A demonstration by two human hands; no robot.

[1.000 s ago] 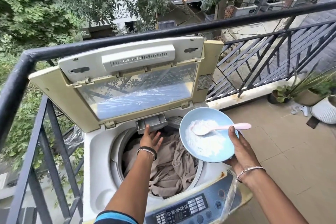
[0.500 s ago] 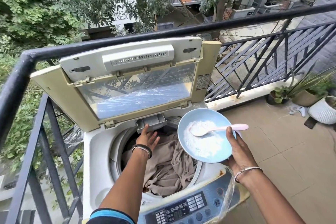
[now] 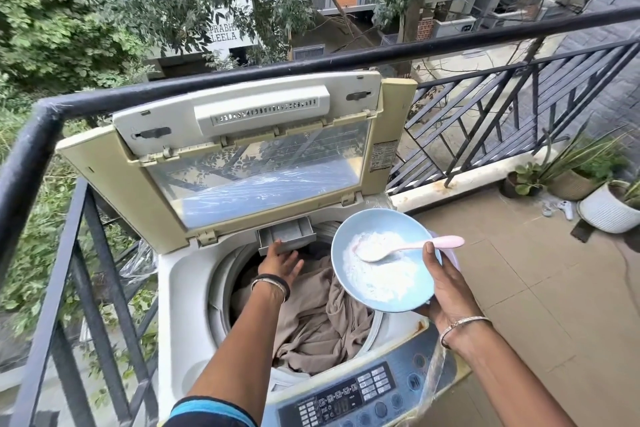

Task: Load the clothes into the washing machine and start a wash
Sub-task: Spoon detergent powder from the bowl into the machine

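**Powder poised over an open drum, and the spill risk is real**

The washer [image 3: 180,291] is seen with its lid [image 3: 242,163] propped open, and the clothes [image 3: 322,315] are already down in the drum, just below and to the right of the left hand [image 3: 278,262]. That hand is laid flat, fingers spread, against the front lip of the drawer [image 3: 287,237], which is pulled out just beyond the fingertips; nothing is gripped, it is only pressed or steadied there.

A bowl [image 3: 384,258] of white powder is cradled in the right hand [image 3: 446,291], thumb hooked over the rim, fingers curled beneath. A spoon [image 3: 412,248] is left lying loose in the powder, its handle jutting past the rim beside the thumb. The bowl is held tilted toward the drum, right of the drawer and above the fabric.

Here is where trouble could be expected. With the bowl tipped and carried by one hand only, powder could be slid straight onto the clothes instead of into the drawer. The spoon is not pinned, so it could be rolled out and dropped into the drum. The drawer looks small, and an overfilled scoop could be scattered across its edges. The panel [image 3: 349,399] sits below the right wrist and could be dusted, or nudged early.
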